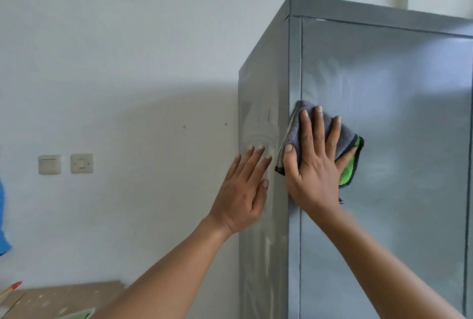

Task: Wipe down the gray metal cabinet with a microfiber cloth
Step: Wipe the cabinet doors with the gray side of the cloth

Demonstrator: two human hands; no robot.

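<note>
The tall gray metal cabinet (399, 119) fills the right half of the view, with its front door facing me and its left side panel turned toward the wall. A folded microfiber cloth (344, 139), gray with a green underside, lies flat on the door beside the front left corner. My right hand (313, 162) presses it there with straight, spread fingers. My left hand (245, 188) rests flat on the side panel, fingers straight, holding nothing. Faint wipe streaks show on both panels.
A white wall (128, 63) stands left of the cabinet, carrying two switch plates (66, 164). A brown board (64, 298) lies low at the left, with a red-tipped stick (11, 288) at its edge. Something blue (3, 219) shows at the far left edge.
</note>
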